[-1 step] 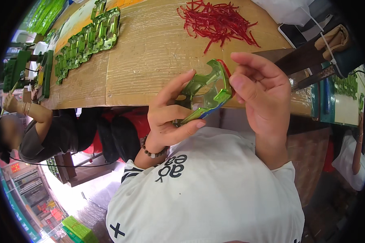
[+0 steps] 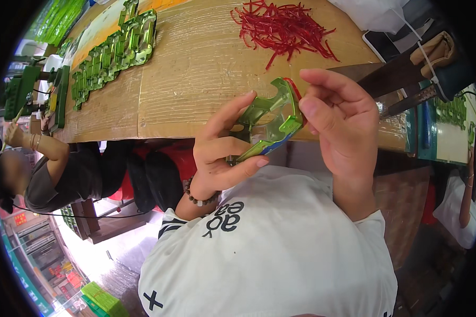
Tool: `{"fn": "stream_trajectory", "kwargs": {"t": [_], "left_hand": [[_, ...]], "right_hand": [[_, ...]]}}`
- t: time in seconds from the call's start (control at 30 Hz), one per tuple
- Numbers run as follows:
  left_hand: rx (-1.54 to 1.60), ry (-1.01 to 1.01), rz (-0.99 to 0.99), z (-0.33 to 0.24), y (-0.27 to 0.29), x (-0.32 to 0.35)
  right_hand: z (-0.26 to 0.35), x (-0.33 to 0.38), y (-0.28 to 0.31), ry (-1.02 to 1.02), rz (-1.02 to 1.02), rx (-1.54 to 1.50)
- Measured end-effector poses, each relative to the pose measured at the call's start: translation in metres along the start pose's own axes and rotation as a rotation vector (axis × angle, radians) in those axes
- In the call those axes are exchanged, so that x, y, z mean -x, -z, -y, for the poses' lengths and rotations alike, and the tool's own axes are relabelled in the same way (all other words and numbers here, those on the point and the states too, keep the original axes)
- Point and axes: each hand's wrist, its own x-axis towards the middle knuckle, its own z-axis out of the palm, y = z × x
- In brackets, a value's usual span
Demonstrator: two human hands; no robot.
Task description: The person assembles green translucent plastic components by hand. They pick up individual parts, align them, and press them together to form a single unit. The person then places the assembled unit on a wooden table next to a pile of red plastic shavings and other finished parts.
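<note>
My left hand (image 2: 211, 148) is closed around a green plastic frame-like part (image 2: 264, 113), with fingers along its side and the thumb below. The part is glossy, with open cut-outs and a blue patch on its lower edge. A thin red strip (image 2: 292, 85) lies along its right-hand edge. My right hand (image 2: 344, 119) is closed at that edge, its thumb and fingers pinching the strip while the index finger stretches out above. The strip's lower end is hidden behind the thumb. Both hands hold the part above the table's near edge.
On the cardboard-covered table (image 2: 185, 68) lie a heap of red strips (image 2: 283, 29) and rows of green plastic parts (image 2: 113, 55). A dark metal fixture (image 2: 402, 74) stands at the right. Another person (image 2: 63, 174) sits at the left by a green machine (image 2: 21, 92).
</note>
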Motion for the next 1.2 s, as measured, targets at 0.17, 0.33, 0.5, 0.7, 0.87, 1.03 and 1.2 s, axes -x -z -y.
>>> {"fn": "stream_trajectory", "kwargs": {"t": [0.17, 0.33, 0.5, 0.7, 0.87, 1.03, 1.2], "left_hand": [[0.203, 0.022, -0.045, 0.004, -0.007, 0.002], [0.208, 0.034, -0.051, -0.002, -0.012, 0.001], [0.187, 0.028, -0.018, -0.003, -0.01, 0.003], [0.186, 0.029, -0.023, 0.001, -0.01, 0.007], [0.167, 0.024, -0.057, 0.001, -0.009, 0.007], [0.292, 0.08, -0.08, -0.001, -0.015, 0.008], [0.339, 0.081, -0.057, 0.004, -0.014, 0.009]], "right_hand": [[-0.012, 0.0, 0.001, 0.233, 0.035, 0.177], [-0.016, 0.0, -0.002, 0.419, 0.075, 0.311], [-0.017, 0.005, 0.0, 0.443, 0.164, 0.339], [-0.028, 0.004, 0.002, 0.447, 0.153, 0.222], [-0.032, 0.0, 0.011, 0.61, 0.15, 0.478], [-0.028, -0.003, 0.012, 0.736, 0.206, 0.659], [-0.027, 0.002, 0.013, 0.834, 0.197, 0.882]]}}
